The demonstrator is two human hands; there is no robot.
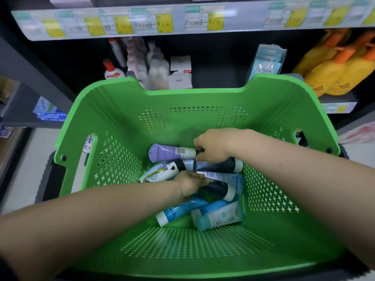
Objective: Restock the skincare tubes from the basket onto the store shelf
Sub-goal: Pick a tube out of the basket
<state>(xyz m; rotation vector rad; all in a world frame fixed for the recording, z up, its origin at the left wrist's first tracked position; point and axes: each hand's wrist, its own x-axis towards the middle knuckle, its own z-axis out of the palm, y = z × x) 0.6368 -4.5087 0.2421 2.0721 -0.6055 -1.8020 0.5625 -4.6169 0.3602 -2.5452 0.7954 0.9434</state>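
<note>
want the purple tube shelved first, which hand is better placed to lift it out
Right. The fingers of the right hand curl round the cap end of the purple tube, at the far side of the green basket. The left hand is nearer, by a black tube, off the purple one.

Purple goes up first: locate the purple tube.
Head view: the purple tube lies in the green basket, beyond the other tubes, its cap gripped by the right hand.
</note>
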